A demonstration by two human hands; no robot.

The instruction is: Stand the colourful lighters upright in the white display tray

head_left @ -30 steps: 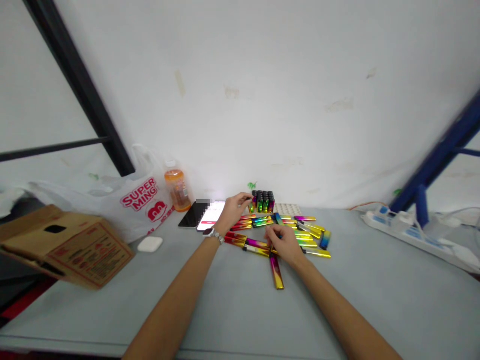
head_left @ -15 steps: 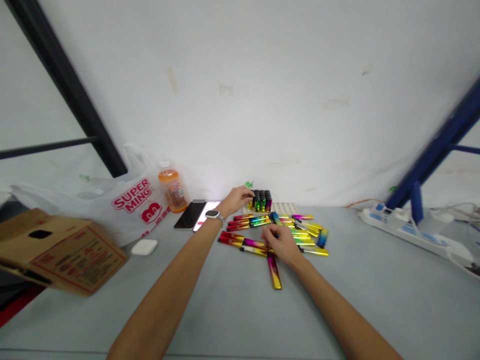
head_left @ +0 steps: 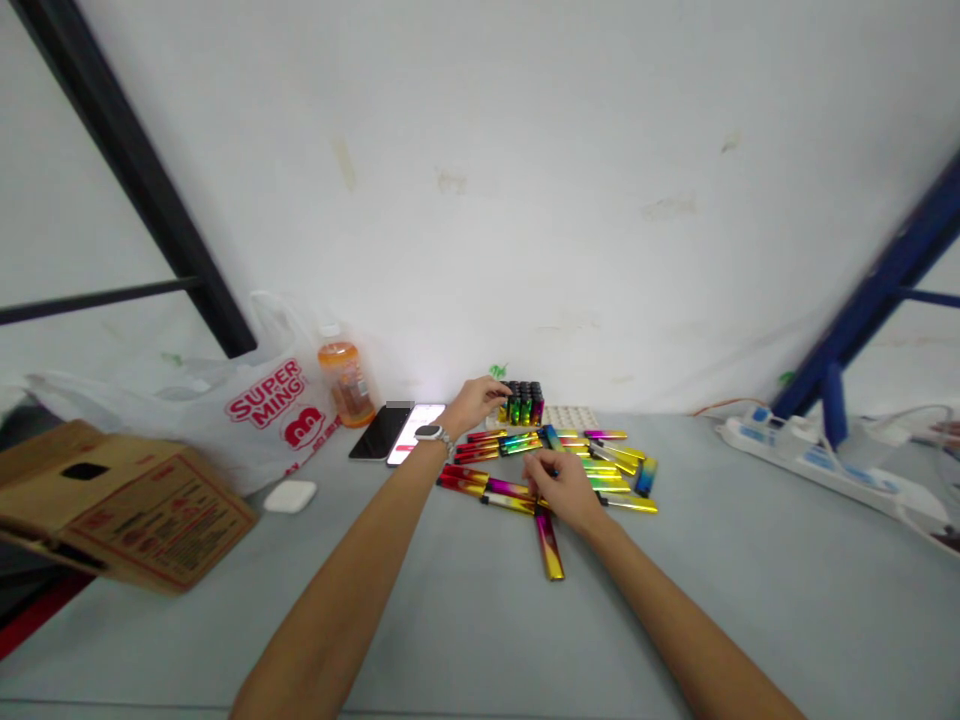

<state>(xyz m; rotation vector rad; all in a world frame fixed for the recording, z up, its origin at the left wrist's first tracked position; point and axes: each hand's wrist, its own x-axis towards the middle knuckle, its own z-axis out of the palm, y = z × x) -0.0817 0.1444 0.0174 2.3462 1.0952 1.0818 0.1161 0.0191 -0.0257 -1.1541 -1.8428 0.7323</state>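
Note:
Shiny metallic-coloured lighters with black tops stand upright in a tight block at the left of a white tray with holes. My left hand, a watch on its wrist, is closed in a pinch at the block's left edge, on a yellowish lighter. Many loose lighters lie in a spread in front of the tray. Among them my right hand has its fingers curled closed around a lighter, mostly hidden by the hand. One purple-and-gold lighter points toward me just below it.
To the left are two phones, a white case, an orange bottle, a white plastic bag and an open cardboard box. A power strip with cables lies at right. A wall stands behind.
Both hands stay almost where they were. The left forearm has shifted very slightly right, and the view has moved a little.

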